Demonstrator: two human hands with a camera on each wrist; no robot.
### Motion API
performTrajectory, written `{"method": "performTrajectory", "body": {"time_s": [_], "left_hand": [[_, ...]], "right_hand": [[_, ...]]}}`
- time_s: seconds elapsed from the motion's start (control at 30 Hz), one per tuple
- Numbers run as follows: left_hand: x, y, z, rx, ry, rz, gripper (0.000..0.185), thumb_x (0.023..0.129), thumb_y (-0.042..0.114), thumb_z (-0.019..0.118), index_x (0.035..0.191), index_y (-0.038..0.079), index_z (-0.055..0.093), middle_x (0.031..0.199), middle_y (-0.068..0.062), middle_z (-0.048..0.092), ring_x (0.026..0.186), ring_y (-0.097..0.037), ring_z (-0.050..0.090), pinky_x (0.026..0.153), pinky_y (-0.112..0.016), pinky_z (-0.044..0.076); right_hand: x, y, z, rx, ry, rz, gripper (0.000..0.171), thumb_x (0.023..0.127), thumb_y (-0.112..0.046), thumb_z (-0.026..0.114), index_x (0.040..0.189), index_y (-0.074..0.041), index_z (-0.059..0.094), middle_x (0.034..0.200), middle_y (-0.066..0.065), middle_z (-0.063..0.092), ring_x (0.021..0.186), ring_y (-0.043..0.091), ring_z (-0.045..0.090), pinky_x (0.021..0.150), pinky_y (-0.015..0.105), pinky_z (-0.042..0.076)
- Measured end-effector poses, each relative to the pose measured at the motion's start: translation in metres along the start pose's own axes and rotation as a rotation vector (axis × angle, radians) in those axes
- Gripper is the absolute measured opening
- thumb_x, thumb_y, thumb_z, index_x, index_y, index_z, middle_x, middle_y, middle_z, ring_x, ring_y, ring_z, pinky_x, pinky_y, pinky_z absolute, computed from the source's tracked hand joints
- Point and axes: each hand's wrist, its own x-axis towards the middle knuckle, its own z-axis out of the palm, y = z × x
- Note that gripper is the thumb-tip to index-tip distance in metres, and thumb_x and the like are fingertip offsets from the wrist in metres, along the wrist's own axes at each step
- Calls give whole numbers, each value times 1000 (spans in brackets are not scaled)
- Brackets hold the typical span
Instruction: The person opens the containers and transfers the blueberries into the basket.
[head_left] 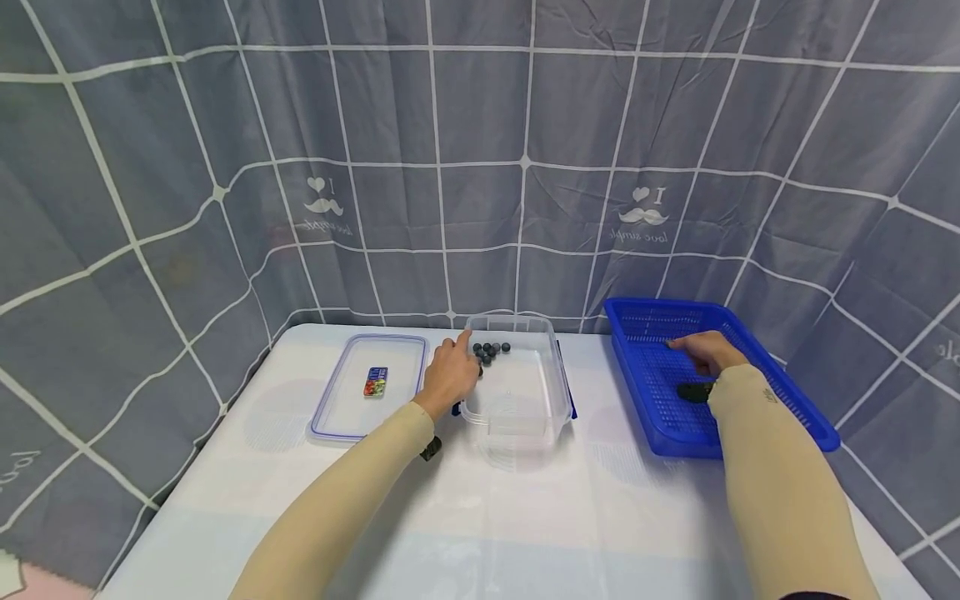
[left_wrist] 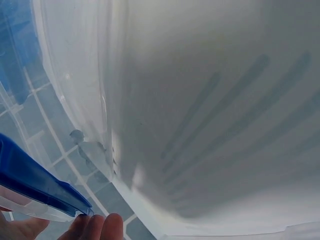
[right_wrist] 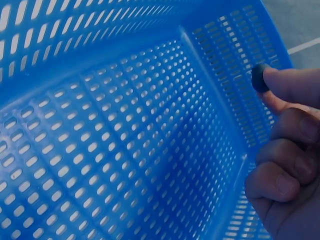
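Note:
A clear plastic container [head_left: 551,392] stands mid-table with several small dark balls [head_left: 489,350] at its far end. My left hand [head_left: 456,368] grips the container's left rim, index finger stretched along it. In the left wrist view its fingertips [left_wrist: 95,227] lie beside the container's blue latch [left_wrist: 40,185] and clear wall [left_wrist: 200,125]. My right hand [head_left: 696,348] hovers inside the blue perforated basket [head_left: 652,408]. There it pinches one dark ball [right_wrist: 259,77] between thumb and forefinger, the other fingers [right_wrist: 280,182] curled, above the basket floor [right_wrist: 125,150].
The container's lid [head_left: 341,408] lies flat to the left with a small colourful item [head_left: 375,382] on it. A grey grid-patterned cloth [head_left: 480,167] hangs close behind and on both sides of the white table [head_left: 480,517].

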Motion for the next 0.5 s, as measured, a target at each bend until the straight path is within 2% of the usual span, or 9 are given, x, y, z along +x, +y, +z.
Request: {"method": "performTrajectory", "body": {"time_s": [0.1,0.3,0.5], "left_hand": [[0,0,0,-1,0,-3,55,104,23,37,159,17,32,139,-21,50,129,-37,50,90,-53,50],[0,-1,1,-9,5,3,55,104,23,37,159,16,33,138,-21,50,128,-38,50,90,-54,50],[-1,0,0,-15,6,8,55,104,22,37,159,16,33,138,-22,50,128,-38,50,90,-54,50]], "right_hand": [[-2,3,-1,-49,9,39,52,102,-26,57,56,-21,33,52,-8,32,49,9,33,53,28,34],[-4,8,-2,-89,-23,57,55,102,-27,56,51,-21,36,50,-8,34,49,10,37,55,29,35],[1,14,-2,-55,-26,80,54,101,-25,57,53,-20,33,52,-7,31,50,10,33,55,29,34]]}}
